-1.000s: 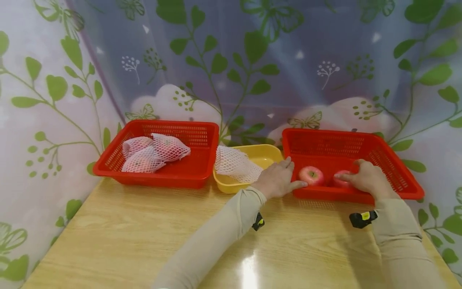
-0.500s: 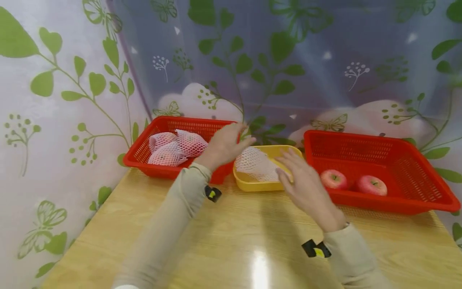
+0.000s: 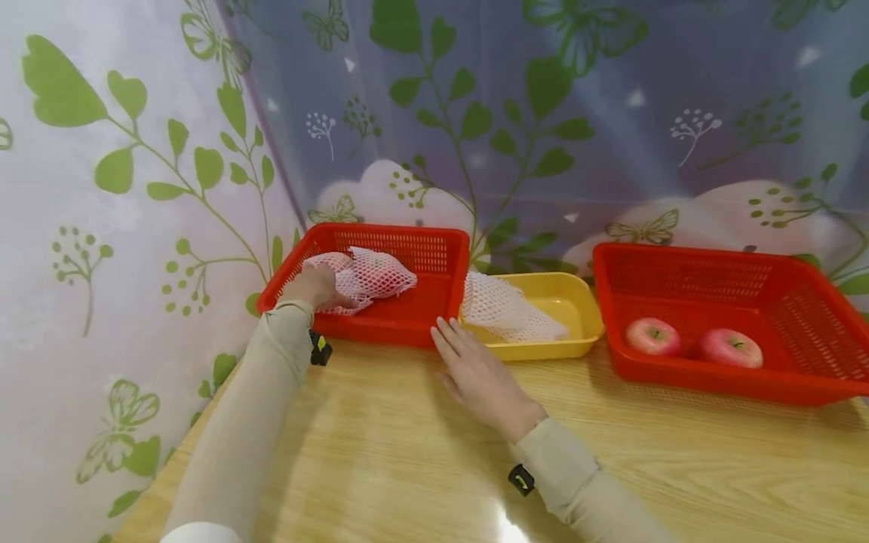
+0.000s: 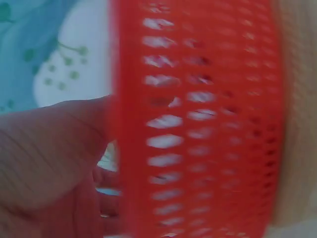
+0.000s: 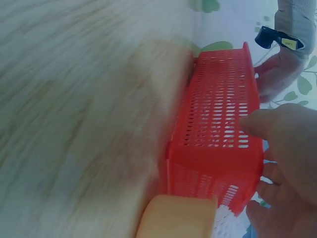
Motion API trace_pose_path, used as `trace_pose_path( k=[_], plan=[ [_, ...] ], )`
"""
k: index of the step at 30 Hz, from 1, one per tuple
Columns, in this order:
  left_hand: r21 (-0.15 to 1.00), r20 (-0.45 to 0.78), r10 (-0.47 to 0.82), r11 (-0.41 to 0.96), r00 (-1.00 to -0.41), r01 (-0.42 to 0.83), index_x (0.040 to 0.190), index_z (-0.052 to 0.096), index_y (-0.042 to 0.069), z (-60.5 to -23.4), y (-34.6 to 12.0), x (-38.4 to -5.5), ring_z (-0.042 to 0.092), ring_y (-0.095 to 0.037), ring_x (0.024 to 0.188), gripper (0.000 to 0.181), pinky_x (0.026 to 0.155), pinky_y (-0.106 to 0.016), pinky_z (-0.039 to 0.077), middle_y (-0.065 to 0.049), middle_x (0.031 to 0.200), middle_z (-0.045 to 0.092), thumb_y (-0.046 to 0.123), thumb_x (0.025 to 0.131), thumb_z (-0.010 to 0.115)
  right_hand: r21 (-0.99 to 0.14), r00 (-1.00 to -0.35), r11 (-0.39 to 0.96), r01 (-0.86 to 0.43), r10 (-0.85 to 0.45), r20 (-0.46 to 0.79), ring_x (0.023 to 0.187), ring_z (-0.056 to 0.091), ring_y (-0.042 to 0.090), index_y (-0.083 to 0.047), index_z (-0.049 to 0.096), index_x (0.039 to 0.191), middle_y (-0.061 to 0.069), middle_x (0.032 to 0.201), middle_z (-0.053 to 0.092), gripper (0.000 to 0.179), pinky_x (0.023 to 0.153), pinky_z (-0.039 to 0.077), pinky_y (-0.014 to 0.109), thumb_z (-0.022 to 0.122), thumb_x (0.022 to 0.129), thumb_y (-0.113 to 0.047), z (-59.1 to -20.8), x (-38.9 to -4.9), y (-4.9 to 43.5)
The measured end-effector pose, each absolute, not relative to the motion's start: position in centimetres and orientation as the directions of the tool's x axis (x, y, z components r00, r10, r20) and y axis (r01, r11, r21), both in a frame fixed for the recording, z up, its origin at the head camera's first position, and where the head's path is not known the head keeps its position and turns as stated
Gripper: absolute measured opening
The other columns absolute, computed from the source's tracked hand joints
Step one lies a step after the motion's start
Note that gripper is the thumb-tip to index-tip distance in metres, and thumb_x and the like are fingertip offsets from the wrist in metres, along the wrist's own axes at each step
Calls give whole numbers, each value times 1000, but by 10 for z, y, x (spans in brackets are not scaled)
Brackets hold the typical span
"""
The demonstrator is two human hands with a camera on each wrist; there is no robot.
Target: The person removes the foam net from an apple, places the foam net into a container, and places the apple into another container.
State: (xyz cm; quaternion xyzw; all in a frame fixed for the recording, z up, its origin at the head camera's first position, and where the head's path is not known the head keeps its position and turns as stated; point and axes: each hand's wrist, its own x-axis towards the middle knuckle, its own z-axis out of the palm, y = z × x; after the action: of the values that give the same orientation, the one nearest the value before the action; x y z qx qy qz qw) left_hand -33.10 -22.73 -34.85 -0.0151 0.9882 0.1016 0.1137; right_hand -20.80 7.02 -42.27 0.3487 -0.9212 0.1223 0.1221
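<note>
In the head view my left hand (image 3: 314, 289) reaches over the front rim of the left red basket (image 3: 434, 332) and lies at the net-wrapped apples (image 3: 382, 273). Its fingers are mostly hidden, and whether they grip an apple cannot be told. The left wrist view shows the thumb (image 4: 54, 148) at the blurred red basket wall (image 4: 208, 124), with other fingers partly behind it. My right hand (image 3: 478, 377) has its fingers extended at that basket's front right corner. In the right wrist view its thumb (image 5: 277, 126) lies close to the slotted wall, the other fingers beyond the rim.
A yellow basket (image 3: 577, 343) with white foam nets (image 3: 509, 309) stands right of the left basket. Farther right, another red basket (image 3: 679, 373) holds a bare apple (image 3: 653, 336) and a second apple (image 3: 730, 348). All stand on a wooden table (image 3: 380, 452) against patterned fabric.
Both hands have moved left, away from the right basket. The left hand has gone into the left basket; the right has left an apple and come to that basket's corner. The view has shifted left.
</note>
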Motion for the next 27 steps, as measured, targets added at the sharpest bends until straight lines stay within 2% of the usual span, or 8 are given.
trace_pose_path(
  k=[3, 7, 10, 13, 14, 17, 21, 27],
  plan=[
    [160, -292, -85, 978, -953, -136, 149, 38, -6, -361, -232, -334, 54, -50, 123, 87, 103, -64, 46, -34, 155, 34, 48, 89, 71, -147, -735, 733, -664, -603, 309, 153, 26, 33, 2, 34, 155, 17, 164, 29, 67, 124, 24, 46, 65, 99, -20, -426, -206, 72],
    [128, -315, -127, 976, -940, -175, 140, 50, -2, -372, -235, -342, 58, -46, 115, 74, 102, -62, 47, -29, 137, 56, 48, 89, 70, -136, -725, 729, -671, -607, 325, 153, 26, 33, 2, 33, 155, 17, 164, 29, 68, 124, 25, 45, 66, 98, -17, -428, -206, 72],
    [148, -303, -137, 971, -943, -189, 139, 49, -3, -378, -237, -348, 59, -44, 107, 76, 98, -61, 50, -29, 138, 54, 46, 87, 72, -129, -728, 734, -667, -605, 322, 153, 26, 33, 2, 32, 156, 16, 165, 27, 69, 123, 25, 46, 66, 98, -17, -428, -208, 72],
    [193, -253, -121, 966, -960, -172, 143, 39, -5, -382, -237, -352, 58, -49, 111, 86, 98, -62, 50, -32, 143, 47, 45, 84, 76, -140, -741, 743, -655, -594, 314, 153, 26, 32, 2, 33, 155, 16, 165, 27, 70, 123, 25, 46, 67, 97, -16, -428, -209, 72],
    [213, -220, -105, 965, -970, -153, 144, 37, -5, -381, -237, -352, 56, -50, 115, 90, 99, -63, 49, -33, 146, 43, 45, 82, 78, -143, -744, 745, -651, -591, 312, 153, 26, 33, 2, 33, 155, 16, 165, 27, 69, 123, 25, 46, 67, 98, -16, -427, -209, 72],
    [264, -96, -8, 964, -995, -33, 142, 37, -5, -375, -232, -350, 53, -50, 120, 93, 101, -62, 48, -33, 141, 47, 43, 77, 81, -153, -755, 752, -641, -581, 304, 153, 26, 33, 2, 33, 155, 17, 165, 27, 69, 123, 25, 47, 66, 98, -16, -426, -209, 72],
    [284, 33, 138, 948, -990, 141, 141, 38, -1, -356, -216, -341, 53, -44, 115, 92, 101, -58, 48, -28, 129, 54, 42, 73, 82, -156, -761, 757, -634, -575, 301, 153, 26, 34, 3, 32, 155, 17, 165, 26, 69, 123, 25, 47, 66, 98, -15, -427, -209, 73],
    [367, 85, 285, 882, -955, 296, 145, 36, -1, -324, -181, -312, 52, -37, 118, 97, 104, -54, 47, -22, 131, 54, 33, 68, 84, -174, -746, 736, -654, -591, 307, 153, 26, 33, 3, 32, 155, 17, 165, 27, 69, 124, 23, 45, 67, 98, -15, -425, -208, 74]
  ],
)
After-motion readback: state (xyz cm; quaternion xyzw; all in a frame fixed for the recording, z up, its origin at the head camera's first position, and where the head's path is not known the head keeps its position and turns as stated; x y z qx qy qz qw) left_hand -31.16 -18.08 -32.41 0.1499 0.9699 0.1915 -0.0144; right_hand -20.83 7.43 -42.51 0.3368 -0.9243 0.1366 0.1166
